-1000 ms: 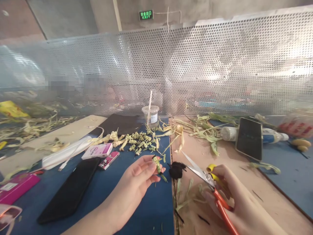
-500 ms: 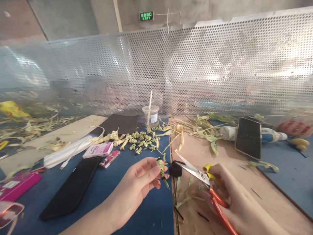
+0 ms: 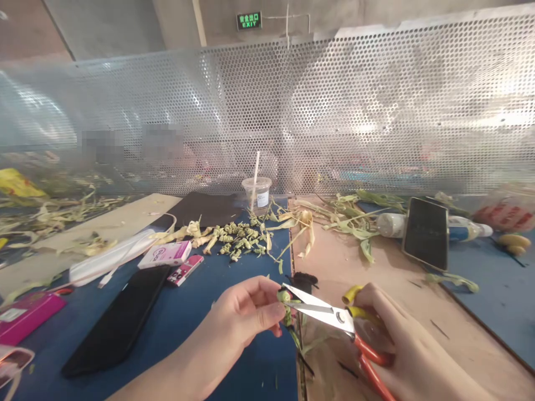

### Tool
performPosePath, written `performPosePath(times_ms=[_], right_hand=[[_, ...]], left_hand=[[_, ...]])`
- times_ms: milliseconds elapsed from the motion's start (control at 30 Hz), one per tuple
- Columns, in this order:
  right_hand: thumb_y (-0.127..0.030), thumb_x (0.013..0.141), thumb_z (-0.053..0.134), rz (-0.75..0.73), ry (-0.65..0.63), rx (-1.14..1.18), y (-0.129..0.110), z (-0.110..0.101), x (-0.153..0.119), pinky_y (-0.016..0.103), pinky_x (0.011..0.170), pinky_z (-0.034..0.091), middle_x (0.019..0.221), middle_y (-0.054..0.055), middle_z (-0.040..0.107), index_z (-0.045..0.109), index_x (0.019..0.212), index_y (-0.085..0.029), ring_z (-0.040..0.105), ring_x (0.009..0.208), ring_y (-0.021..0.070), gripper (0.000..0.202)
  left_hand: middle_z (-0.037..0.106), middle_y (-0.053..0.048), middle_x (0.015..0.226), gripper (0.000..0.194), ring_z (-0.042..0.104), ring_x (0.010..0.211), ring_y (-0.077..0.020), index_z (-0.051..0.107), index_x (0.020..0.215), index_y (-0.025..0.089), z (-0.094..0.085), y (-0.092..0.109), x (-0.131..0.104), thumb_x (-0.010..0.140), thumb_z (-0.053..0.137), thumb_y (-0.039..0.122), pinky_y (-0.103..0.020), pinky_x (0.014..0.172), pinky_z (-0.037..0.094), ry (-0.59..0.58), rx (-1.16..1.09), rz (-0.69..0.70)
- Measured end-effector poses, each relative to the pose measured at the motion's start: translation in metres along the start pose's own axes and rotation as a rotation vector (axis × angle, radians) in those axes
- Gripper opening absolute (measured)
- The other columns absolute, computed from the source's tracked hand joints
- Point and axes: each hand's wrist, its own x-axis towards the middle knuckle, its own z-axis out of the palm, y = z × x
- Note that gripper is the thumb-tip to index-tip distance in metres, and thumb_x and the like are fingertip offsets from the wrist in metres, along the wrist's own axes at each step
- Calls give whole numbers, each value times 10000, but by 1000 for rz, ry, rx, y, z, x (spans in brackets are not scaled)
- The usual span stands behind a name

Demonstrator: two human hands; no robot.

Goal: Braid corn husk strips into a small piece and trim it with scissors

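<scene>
My left hand [image 3: 254, 317] pinches a small knotted piece of green leaf [image 3: 285, 301] between thumb and fingertips, with a dark bit at its top end. In my right hand [image 3: 393, 328] are scissors [image 3: 343, 318] with red handles. Their blades are parted, and the tips overlap the upper part of the leaf piece in view; whether they touch it I cannot tell. Yellow pieces [image 3: 361, 311] show by my right fingers. Just behind the blades lies a black clump of thread [image 3: 305, 281]. Farther back sits a pile of similar knotted green pieces [image 3: 242, 239].
Left are a black phone [image 3: 121, 323], a pink-and-white box [image 3: 165, 254], a magenta box [image 3: 29, 317] and sunglasses [image 3: 14, 365]. A plastic cup with straw [image 3: 257, 192] stands behind the pile. To the right, another phone [image 3: 426, 234] leans on a bottle [image 3: 390, 225]. Dry leaves [image 3: 351, 214] lie about.
The scissors have moved left, and their blades have opened wider over the leaf piece. My left hand has shifted slightly right and down, still holding the piece.
</scene>
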Motion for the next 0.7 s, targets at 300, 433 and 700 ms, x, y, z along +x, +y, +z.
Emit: performPosePath(times_ms=[300, 433, 700], right_hand=[[-212, 709, 487, -45, 49, -53, -8, -2, -1, 191, 475, 430, 702, -47, 561, 390, 787, -246, 535, 523, 94, 129], [-186, 698, 495, -93, 37, -116, -6, -2, -1, 172, 424, 404, 662, -59, 557, 369, 767, -248, 509, 468, 81, 157], [-218, 682, 547, -28, -39, -92, -3, 3, -6, 171, 464, 449, 731, -36, 599, 369, 790, -245, 552, 519, 93, 210]], left_hand=[[590, -14, 699, 173, 512, 649, -129, 607, 747, 164, -2, -1, 0, 686, 704, 294, -259, 625, 387, -20, 68, -13], [580, -1, 704, 147, 497, 647, -120, 604, 747, 174, -3, 0, -1, 706, 689, 286, -263, 655, 389, -37, 97, -18], [594, 10, 681, 137, 520, 646, -111, 589, 720, 172, -4, -1, -1, 702, 698, 254, -245, 656, 380, -33, 69, 12]])
